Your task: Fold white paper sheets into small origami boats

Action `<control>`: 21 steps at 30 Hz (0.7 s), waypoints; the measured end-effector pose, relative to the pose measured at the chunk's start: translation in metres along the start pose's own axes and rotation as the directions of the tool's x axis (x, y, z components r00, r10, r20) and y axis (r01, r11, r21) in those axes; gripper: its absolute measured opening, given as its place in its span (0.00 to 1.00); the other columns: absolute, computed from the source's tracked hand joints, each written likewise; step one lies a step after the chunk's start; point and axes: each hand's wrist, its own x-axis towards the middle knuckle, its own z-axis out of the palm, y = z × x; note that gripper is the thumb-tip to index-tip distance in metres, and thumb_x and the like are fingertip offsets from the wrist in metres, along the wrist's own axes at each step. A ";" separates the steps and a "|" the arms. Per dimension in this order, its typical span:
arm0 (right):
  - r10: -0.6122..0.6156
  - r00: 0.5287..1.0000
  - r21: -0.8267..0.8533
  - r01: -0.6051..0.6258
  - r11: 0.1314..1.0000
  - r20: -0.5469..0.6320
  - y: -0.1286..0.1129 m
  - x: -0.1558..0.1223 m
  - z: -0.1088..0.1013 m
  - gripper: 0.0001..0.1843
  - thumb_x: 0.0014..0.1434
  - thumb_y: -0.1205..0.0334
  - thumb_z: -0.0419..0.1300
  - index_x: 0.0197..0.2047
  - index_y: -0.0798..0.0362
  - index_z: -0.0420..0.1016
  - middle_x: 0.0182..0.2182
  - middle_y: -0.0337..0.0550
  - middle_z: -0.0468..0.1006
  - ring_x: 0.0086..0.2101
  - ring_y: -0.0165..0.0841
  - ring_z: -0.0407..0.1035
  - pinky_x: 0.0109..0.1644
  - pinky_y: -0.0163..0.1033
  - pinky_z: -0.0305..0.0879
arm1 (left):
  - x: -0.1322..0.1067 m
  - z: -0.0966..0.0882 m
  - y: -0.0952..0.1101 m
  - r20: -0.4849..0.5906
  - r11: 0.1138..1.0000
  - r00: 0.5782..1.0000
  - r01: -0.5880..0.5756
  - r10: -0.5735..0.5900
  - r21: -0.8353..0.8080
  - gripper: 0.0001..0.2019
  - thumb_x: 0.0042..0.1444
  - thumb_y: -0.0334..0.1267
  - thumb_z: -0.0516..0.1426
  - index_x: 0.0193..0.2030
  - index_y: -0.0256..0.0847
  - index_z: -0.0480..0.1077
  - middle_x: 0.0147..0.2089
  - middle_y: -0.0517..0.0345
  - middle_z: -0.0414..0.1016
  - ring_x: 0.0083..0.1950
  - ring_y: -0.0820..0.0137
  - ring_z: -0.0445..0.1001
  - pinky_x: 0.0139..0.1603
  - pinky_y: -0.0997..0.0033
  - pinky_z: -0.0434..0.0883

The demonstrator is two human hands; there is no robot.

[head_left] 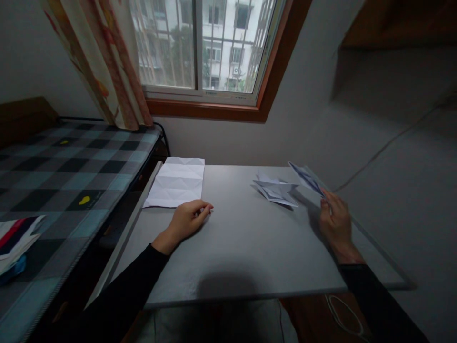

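Observation:
My right hand (335, 220) is raised at the right side of the white table, its fingers pinching one end of a flat folded paper (306, 178). Just left of it, a folded paper shape (274, 189) with several pointed flaps stands on the tabletop. My left hand (190, 219) rests on the table with its fingers curled together and nothing visible in them. Beyond that hand lies a stack of white paper sheets (178, 180) marked with crease lines, close to the table's far left corner. The fingertips of my left hand are partly hidden.
The white table (235, 247) backs onto the wall below a window (203, 47). A bed with a checked cover (117, 157) stands along the left, with papers (17, 238) on it. A cable (389, 143) runs down the right wall.

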 end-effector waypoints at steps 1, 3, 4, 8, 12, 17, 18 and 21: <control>-0.014 0.999 -0.026 0.015 1.000 0.049 0.007 -0.002 0.002 0.31 0.81 0.47 0.47 0.71 0.53 0.78 0.64 0.67 0.81 0.65 0.57 0.75 0.71 0.63 0.68 | 0.000 0.000 0.001 0.004 1.000 1.000 -0.006 0.006 0.012 0.16 0.76 0.46 0.57 0.48 0.44 0.85 0.41 0.52 0.88 0.37 0.67 0.80 0.39 0.69 0.70; -0.047 0.986 -0.059 0.057 0.997 0.161 0.015 -0.007 0.006 0.31 0.79 0.49 0.48 0.74 0.54 0.75 0.65 0.66 0.80 0.65 0.57 0.75 0.71 0.65 0.69 | 0.000 0.000 0.002 0.010 0.999 1.000 -0.019 0.018 0.037 0.15 0.76 0.46 0.57 0.47 0.44 0.85 0.41 0.53 0.87 0.36 0.67 0.79 0.39 0.69 0.69; -0.061 0.975 -0.065 0.077 0.995 0.212 0.016 -0.008 0.007 0.30 0.79 0.50 0.49 0.74 0.53 0.74 0.66 0.64 0.80 0.64 0.56 0.76 0.70 0.65 0.70 | 0.000 0.000 0.002 0.014 0.998 1.000 -0.024 0.023 0.050 0.15 0.76 0.46 0.57 0.47 0.44 0.85 0.40 0.53 0.87 0.36 0.67 0.79 0.39 0.68 0.68; -0.115 0.947 -0.042 0.134 0.990 0.301 0.012 -0.012 0.011 0.30 0.74 0.52 0.55 0.74 0.52 0.74 0.68 0.59 0.79 0.64 0.54 0.76 0.70 0.63 0.72 | -0.001 0.001 0.000 0.027 0.996 0.999 -0.037 0.035 0.087 0.16 0.77 0.47 0.56 0.47 0.43 0.84 0.40 0.53 0.86 0.36 0.67 0.79 0.39 0.68 0.68; -0.109 0.955 -0.010 0.116 0.993 0.275 0.008 -0.012 0.010 0.31 0.70 0.51 0.60 0.72 0.54 0.75 0.65 0.61 0.81 0.63 0.55 0.77 0.69 0.61 0.73 | -0.002 0.001 -0.001 0.015 0.993 0.999 -0.044 0.042 0.112 0.16 0.78 0.47 0.56 0.48 0.43 0.84 0.41 0.53 0.86 0.36 0.67 0.79 0.39 0.68 0.68; -0.063 0.973 -0.012 0.067 0.998 0.223 0.002 -0.009 0.005 0.25 0.71 0.51 0.59 0.64 0.54 0.79 0.58 0.60 0.84 0.56 0.55 0.80 0.62 0.59 0.76 | 0.000 -0.005 0.005 -0.081 0.982 0.994 -0.054 0.070 0.179 0.14 0.77 0.46 0.56 0.49 0.44 0.83 0.40 0.54 0.84 0.35 0.67 0.78 0.40 0.66 0.69; -0.069 0.979 -0.019 0.074 0.997 0.190 -0.002 -0.008 0.004 0.23 0.71 0.51 0.59 0.62 0.53 0.80 0.56 0.60 0.85 0.54 0.55 0.80 0.61 0.59 0.76 | 0.001 -0.008 0.006 -0.104 0.979 0.991 -0.056 0.078 0.196 0.14 0.77 0.46 0.57 0.49 0.44 0.83 0.40 0.54 0.84 0.36 0.66 0.79 0.42 0.65 0.70; -0.134 0.986 -0.017 0.136 0.991 0.097 -0.024 -0.003 0.001 0.17 0.71 0.54 0.59 0.57 0.51 0.82 0.52 0.58 0.86 0.53 0.55 0.80 0.60 0.60 0.74 | 0.005 -0.015 0.007 -0.175 0.962 0.980 -0.042 0.092 0.271 0.11 0.75 0.44 0.58 0.51 0.44 0.82 0.44 0.51 0.84 0.45 0.60 0.81 0.50 0.60 0.73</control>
